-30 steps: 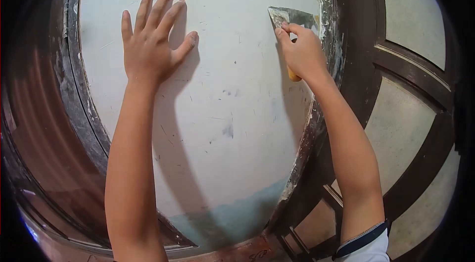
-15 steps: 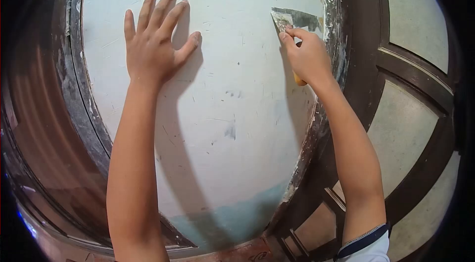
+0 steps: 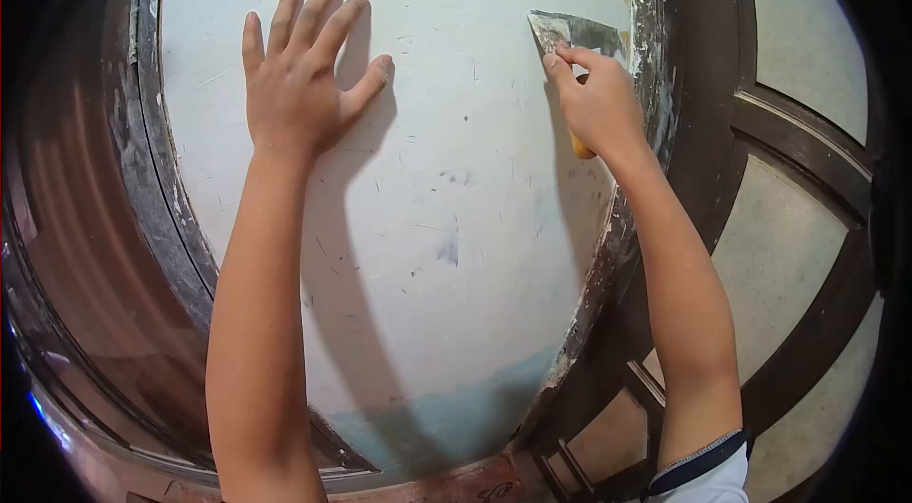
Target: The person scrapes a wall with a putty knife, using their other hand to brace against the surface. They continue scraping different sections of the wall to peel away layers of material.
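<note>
My left hand (image 3: 299, 90) rests on the white wall panel (image 3: 475, 303), its fingers spread and palm toward the surface. My right hand (image 3: 603, 104) grips a putty knife (image 3: 551, 30) near the panel's upper right edge. Thumb and forefinger pinch by the blade, while the yellow end of the handle shows below the palm. The blade is smeared with pale residue and lies against the panel, overlapping a dark grey patch (image 3: 600, 36). Scratches and small dark marks dot the panel.
Worn dark frames with chipped paint edge the panel at left (image 3: 161, 151) and right (image 3: 646, 37). A brown panelled door (image 3: 793, 123) stands on the right. Brown curtain-like folds (image 3: 76, 151) show at left. A blue-green band (image 3: 456, 413) crosses the panel's bottom.
The whole view has shifted a little, so the panel and both hands appear slightly farther right and higher. Both hands and the putty knife keep their places on the panel.
</note>
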